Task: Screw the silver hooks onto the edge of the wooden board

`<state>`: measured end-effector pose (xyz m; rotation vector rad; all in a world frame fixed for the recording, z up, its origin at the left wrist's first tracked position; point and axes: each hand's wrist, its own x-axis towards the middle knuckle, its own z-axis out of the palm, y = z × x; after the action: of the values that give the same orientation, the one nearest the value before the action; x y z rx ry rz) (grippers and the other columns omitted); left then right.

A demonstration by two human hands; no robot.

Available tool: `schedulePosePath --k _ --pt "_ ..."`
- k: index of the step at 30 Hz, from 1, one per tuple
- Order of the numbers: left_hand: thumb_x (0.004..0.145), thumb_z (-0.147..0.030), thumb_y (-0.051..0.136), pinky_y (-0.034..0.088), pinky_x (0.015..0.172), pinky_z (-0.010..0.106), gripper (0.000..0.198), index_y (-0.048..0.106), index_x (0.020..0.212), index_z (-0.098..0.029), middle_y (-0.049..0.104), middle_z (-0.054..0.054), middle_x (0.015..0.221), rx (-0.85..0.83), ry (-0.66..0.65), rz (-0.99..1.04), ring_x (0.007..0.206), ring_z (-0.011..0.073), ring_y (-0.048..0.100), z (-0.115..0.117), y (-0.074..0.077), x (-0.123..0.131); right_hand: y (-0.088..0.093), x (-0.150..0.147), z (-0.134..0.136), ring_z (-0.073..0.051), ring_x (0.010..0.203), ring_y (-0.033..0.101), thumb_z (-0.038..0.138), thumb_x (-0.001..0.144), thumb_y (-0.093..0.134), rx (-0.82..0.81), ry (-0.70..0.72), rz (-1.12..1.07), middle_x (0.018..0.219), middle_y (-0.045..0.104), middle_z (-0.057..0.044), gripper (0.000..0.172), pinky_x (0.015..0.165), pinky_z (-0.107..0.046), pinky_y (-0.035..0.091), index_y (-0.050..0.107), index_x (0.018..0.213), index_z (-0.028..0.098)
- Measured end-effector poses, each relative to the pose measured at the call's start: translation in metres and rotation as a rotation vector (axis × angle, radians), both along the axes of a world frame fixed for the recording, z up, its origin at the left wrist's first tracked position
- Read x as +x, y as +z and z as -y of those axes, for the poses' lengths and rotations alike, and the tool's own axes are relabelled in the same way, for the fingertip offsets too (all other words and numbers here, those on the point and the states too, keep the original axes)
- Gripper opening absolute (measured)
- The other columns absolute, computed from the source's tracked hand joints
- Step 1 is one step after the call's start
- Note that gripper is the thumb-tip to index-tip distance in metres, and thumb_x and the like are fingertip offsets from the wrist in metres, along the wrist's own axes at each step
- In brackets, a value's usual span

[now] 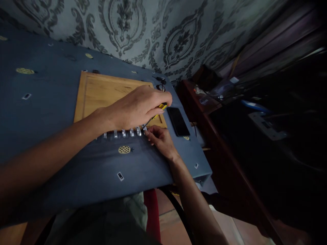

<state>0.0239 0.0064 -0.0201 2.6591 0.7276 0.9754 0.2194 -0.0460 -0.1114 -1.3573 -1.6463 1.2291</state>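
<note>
My left hand (136,105) reaches across the wooden board (102,92), its fingers closed around the yellow and black handle of a screwdriver (161,106). The thin shaft slants down toward the board's near edge. There my right hand (161,140) pinches a small silver metal clip (145,130) between thumb and fingertips, close to the screwdriver's tip. Whether the tip touches a screw is too small to tell. Several similar metal clips (124,133) stand in a row along the same edge, partly hidden on the left by my left wrist.
A black phone (178,121) lies right of the board on the blue tablecloth (46,112). Behind it is a small dark object with a loop (160,81). A patterned curtain (125,23) hangs behind the table. Dark red furniture (230,156) with a clear plastic bottle (217,92) stands at right.
</note>
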Motion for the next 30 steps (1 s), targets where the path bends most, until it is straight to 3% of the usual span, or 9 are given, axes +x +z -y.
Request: schedulePosePath --k 8,16,24,30 --pt "0.096 -0.014 0.056 0.05 0.08 0.028 0.025 0.073 0.113 -0.018 0.077 0.003 0.092 -0.032 -0.049 0.013 0.084 0.0163 0.071 -0.0011 0.0011 -0.0016 0.0005 -0.0005 -0.0001 -0.01 0.052 0.043 0.074 0.076 0.074 -0.008 -0.002 0.005 0.062 0.051 0.005 0.056 0.051 -0.026 0.038 0.055 0.071 0.022" --pt "0.097 -0.02 0.063 0.05 0.081 0.029 0.015 0.075 0.106 -0.017 0.076 0.006 0.1 0.016 -0.037 0.018 0.087 0.0169 0.07 0.0034 0.0016 0.0006 -0.0004 0.0002 -0.0012 -0.01 0.052 0.045 0.076 0.077 0.072 -0.013 -0.004 0.028 0.061 0.052 0.004 0.057 0.051 -0.026 0.038 0.056 0.073 0.021" --pt "0.096 -0.017 0.062 0.049 0.078 0.028 0.014 0.073 0.104 -0.018 0.074 0.002 0.083 -0.008 0.01 0.037 0.077 0.015 0.069 0.0011 0.0026 -0.0001 0.0003 0.0 -0.0006 -0.01 0.053 0.044 0.075 0.076 0.073 -0.018 -0.015 0.016 0.062 0.052 0.004 0.056 0.052 -0.026 0.038 0.056 0.073 0.021" --pt "0.094 -0.018 0.063 0.048 0.074 0.026 0.016 0.072 0.107 -0.019 0.076 0.002 0.089 -0.042 -0.025 0.011 0.074 0.0131 0.067 -0.0027 0.0053 -0.0058 0.0004 -0.0006 -0.0001 -0.01 0.053 0.044 0.075 0.075 0.074 -0.019 -0.014 0.019 0.062 0.052 0.004 0.057 0.052 -0.026 0.039 0.055 0.071 0.021"
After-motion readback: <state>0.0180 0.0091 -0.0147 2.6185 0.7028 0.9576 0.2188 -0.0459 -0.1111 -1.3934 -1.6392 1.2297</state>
